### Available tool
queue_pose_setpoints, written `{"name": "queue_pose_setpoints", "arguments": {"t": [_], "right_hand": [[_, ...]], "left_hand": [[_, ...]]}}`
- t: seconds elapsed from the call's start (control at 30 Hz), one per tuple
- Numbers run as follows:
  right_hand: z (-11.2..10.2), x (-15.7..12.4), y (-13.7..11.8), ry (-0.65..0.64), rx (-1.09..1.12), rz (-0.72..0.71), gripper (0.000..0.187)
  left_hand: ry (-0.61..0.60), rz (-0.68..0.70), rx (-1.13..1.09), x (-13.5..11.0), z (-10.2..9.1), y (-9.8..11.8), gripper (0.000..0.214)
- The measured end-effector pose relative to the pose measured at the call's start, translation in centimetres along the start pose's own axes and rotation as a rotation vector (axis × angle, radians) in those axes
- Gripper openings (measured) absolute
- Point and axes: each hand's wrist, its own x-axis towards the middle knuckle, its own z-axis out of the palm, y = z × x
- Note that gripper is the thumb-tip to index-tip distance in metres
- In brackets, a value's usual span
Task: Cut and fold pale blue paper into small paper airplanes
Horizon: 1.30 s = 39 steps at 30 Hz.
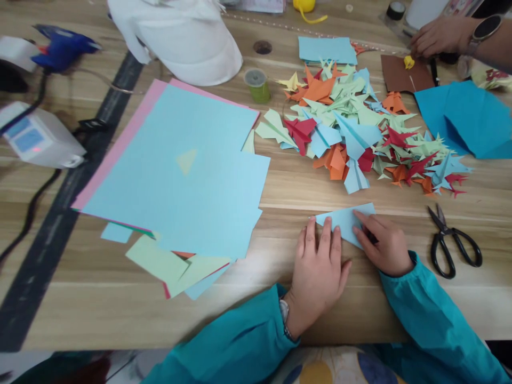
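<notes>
A small light blue folded paper [344, 220] lies on the wooden table [280, 186] near the front edge. My left hand [319, 266] lies flat with fingers stretched out, its fingertips pressing the paper's left part. My right hand [382, 242] has its fingers curled and pressed together on the paper's right edge, the forefinger pointing along the fold. Both arms wear teal sleeves.
A stack of large light blue and pink sheets [180, 170] lies to the left. A heap of folded paper shapes [360, 128] sits beyond my hands. Black scissors [452, 242] lie at right. Another person's hand [440, 34] with a watch works far right. A white cap [184, 37], glue gun [64, 48].
</notes>
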Motion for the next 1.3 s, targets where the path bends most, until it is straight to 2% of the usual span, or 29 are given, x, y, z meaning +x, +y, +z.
{"name": "queue_pose_setpoints", "arguments": {"t": [0.67, 1.1, 1.3], "right_hand": [[0.45, -0.12, 0.3, 0.023, -0.061, -0.032, 0.033], [0.37, -0.12, 0.35, 0.023, -0.044, -0.044, 0.034], [0.42, -0.15, 0.42, 0.02, -0.043, -0.039, 0.034]], "left_hand": [[0.01, 0.016, 0.049, -0.1, 0.23, 0.12, 0.061], [-0.001, -0.008, 0.03, 0.2, -0.56, -0.28, 0.06], [0.018, 0.02, 0.062, 0.01, -0.2, -0.11, 0.059]]}}
